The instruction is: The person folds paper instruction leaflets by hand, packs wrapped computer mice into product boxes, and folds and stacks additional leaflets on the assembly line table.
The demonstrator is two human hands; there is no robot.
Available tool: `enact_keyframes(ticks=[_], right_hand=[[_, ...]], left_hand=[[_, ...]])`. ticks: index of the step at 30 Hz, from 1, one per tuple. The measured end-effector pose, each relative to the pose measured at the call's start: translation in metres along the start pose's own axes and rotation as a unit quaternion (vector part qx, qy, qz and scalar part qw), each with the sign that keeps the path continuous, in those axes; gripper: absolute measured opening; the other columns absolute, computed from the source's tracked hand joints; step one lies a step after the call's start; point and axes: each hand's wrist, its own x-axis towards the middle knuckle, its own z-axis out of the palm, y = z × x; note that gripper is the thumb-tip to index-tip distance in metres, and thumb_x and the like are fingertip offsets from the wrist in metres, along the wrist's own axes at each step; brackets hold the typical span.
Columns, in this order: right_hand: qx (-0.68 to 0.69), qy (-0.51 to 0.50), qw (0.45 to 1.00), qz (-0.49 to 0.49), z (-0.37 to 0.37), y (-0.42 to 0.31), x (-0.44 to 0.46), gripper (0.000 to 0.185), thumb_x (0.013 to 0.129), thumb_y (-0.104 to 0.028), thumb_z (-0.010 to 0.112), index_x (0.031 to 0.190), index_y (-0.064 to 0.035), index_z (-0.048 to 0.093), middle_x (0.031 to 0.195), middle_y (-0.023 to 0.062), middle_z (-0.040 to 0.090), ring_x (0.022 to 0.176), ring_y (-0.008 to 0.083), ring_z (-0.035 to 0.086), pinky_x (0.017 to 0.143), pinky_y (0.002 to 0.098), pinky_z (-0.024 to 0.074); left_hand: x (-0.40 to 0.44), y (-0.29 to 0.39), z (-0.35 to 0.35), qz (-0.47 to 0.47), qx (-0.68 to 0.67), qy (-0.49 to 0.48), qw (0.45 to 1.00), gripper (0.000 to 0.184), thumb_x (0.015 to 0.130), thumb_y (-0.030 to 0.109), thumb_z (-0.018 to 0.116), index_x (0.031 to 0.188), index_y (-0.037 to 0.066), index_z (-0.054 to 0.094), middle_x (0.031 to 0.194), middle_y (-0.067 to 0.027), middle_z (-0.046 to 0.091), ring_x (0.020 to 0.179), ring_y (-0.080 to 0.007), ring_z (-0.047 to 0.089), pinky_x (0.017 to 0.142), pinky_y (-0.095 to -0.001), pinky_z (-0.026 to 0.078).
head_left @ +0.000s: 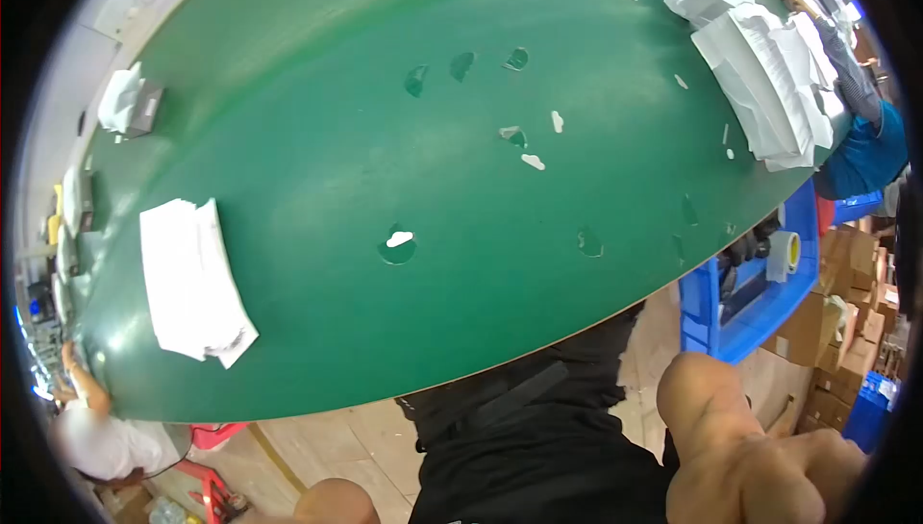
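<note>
At the lower right, close to the camera, is my right hand (pixel 769 481) with its bent arm; its fingers are not clearly visible, and nothing shows in its grip. Only a rounded bit of bare skin, likely my left arm, shows at the bottom edge; the left hand itself is out of view. Neither arm touches the green table (pixel 317 332). On the table lie several small clear film pieces (pixel 589 242) and small white cloud-like scraps (pixel 534 162). One white scrap (pixel 399 238) rests on a darker round film piece.
A stack of white sheets (pixel 187 279) lies at left, a larger loose pile (pixel 760 82) at right. A blue bin (pixel 697 312) beside the table holds black items and a tape roll (pixel 790 253). People stand at both sides. Cardboard boxes (pixel 808 332) sit at right.
</note>
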Motion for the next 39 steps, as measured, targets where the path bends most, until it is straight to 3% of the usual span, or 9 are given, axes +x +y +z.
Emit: enact_keyframes(ticks=[3, 6, 10, 13, 20, 28, 30, 34, 39], right_hand=[[0.008, 0.007, 1.0, -0.019, 0.003, -0.004, -0.011, 0.077, 0.092, -0.044, 0.049, 0.142, 0.0124, 0.033, 0.142, 0.0267, 0.042, 0.127, 0.0327, 0.049, 0.103, 0.0422, 0.0428], [0.015, 0.003, 1.0, -0.026, 0.006, -0.014, -0.026, 0.077, 0.092, -0.045, 0.049, 0.142, 0.0127, 0.033, 0.141, 0.0269, 0.042, 0.127, 0.0328, 0.049, 0.103, 0.0422, 0.0429], [0.012, 0.033, 0.999, -0.004, 0.007, -0.024, -0.047, 0.078, 0.092, -0.046, 0.048, 0.141, 0.013, 0.034, 0.141, 0.0273, 0.043, 0.126, 0.0331, 0.05, 0.103, 0.0422, 0.043], [-0.01, 0.053, 0.999, -0.003, -0.002, -0.028, -0.06, 0.078, 0.092, -0.047, 0.047, 0.141, 0.0133, 0.034, 0.14, 0.0275, 0.043, 0.126, 0.0332, 0.05, 0.103, 0.0421, 0.0431], [-0.086, 0.15, 0.984, 0.035, -0.05, -0.018, -0.106, 0.08, 0.093, -0.049, 0.045, 0.141, 0.014, 0.034, 0.139, 0.0281, 0.044, 0.125, 0.0336, 0.051, 0.102, 0.0421, 0.0434], [-0.135, 0.206, 0.968, 0.041, -0.11, -0.038, -0.172, 0.081, 0.093, -0.051, 0.044, 0.14, 0.0147, 0.035, 0.137, 0.0288, 0.045, 0.123, 0.034, 0.052, 0.102, 0.0421, 0.0436], [-0.144, 0.215, 0.965, 0.033, -0.12, -0.048, -0.185, 0.082, 0.093, -0.051, 0.043, 0.14, 0.0149, 0.035, 0.137, 0.029, 0.046, 0.123, 0.0341, 0.052, 0.102, 0.0421, 0.0437], [-0.148, 0.229, 0.962, 0.022, -0.131, -0.06, -0.206, 0.082, 0.093, -0.052, 0.042, 0.139, 0.0153, 0.035, 0.136, 0.0293, 0.046, 0.123, 0.0343, 0.052, 0.102, 0.0421, 0.0438], [-0.141, 0.25, 0.958, 0.009, -0.131, -0.055, -0.221, 0.083, 0.093, -0.054, 0.041, 0.139, 0.0157, 0.035, 0.135, 0.0298, 0.047, 0.122, 0.0346, 0.053, 0.101, 0.0421, 0.044]], left_hand=[[-0.029, -0.011, -0.036, -0.034, 0.26, -0.083, 0.961, 0.03, 0.092, 0.009, 0.052, 0.118, -0.006, 0.059, 0.119, -0.0214, 0.062, 0.107, -0.0313, 0.06, 0.096, -0.0407, 0.047], [-0.091, -0.064, -0.046, -0.163, 0.535, -0.022, 0.829, 0.027, 0.084, 0.001, 0.055, 0.107, -0.009, 0.065, 0.11, -0.0208, 0.067, 0.105, -0.0334, 0.063, 0.096, -0.041, 0.048], [-0.1, -0.066, -0.028, -0.096, 0.564, -0.068, 0.817, 0.03, 0.081, 0.002, 0.056, 0.107, -0.009, 0.065, 0.113, -0.0215, 0.066, 0.106, -0.0344, 0.063, 0.096, -0.042, 0.047], [-0.098, -0.072, -0.022, -0.08, 0.649, -0.137, 0.744, 0.031, 0.079, 0.001, 0.056, 0.107, -0.009, 0.065, 0.116, -0.0225, 0.065, 0.107, -0.0368, 0.062, 0.098, -0.0441, 0.045], [-0.108, -0.078, -0.043, -0.088, 0.656, -0.147, 0.735, 0.032, 0.081, 0.004, 0.053, 0.108, -0.009, 0.065, 0.119, -0.0239, 0.063, 0.11, -0.0383, 0.06, 0.101, -0.0454, 0.043], [-0.1, -0.074, -0.019, -0.114, 0.646, -0.166, 0.736, 0.039, 0.092, 0.012, 0.046, 0.121, -0.011, 0.057, 0.129, -0.0243, 0.057, 0.12, -0.0378, 0.054, 0.107, -0.045, 0.037], [-0.093, -0.084, 0.004, 0.006, 0.706, -0.203, 0.679, 0.039, 0.099, 0.026, 0.046, 0.114, -0.007, 0.063, 0.104, -0.0199, 0.066, 0.092, -0.034, 0.065, 0.084, -0.0419, 0.052], [-0.092, -0.085, 0.014, -0.056, 0.668, -0.186, 0.718, 0.039, 0.099, 0.025, 0.049, 0.113, -0.009, 0.062, 0.118, -0.0249, 0.063, 0.108, -0.0388, 0.061, 0.096, -0.0446, 0.048], [-0.097, -0.087, 0.001, -0.064, 0.674, -0.198, 0.709, 0.041, 0.1, 0.027, 0.047, 0.116, -0.008, 0.061, 0.117, -0.0248, 0.063, 0.108, -0.0375, 0.06, 0.096, -0.0442, 0.047]])
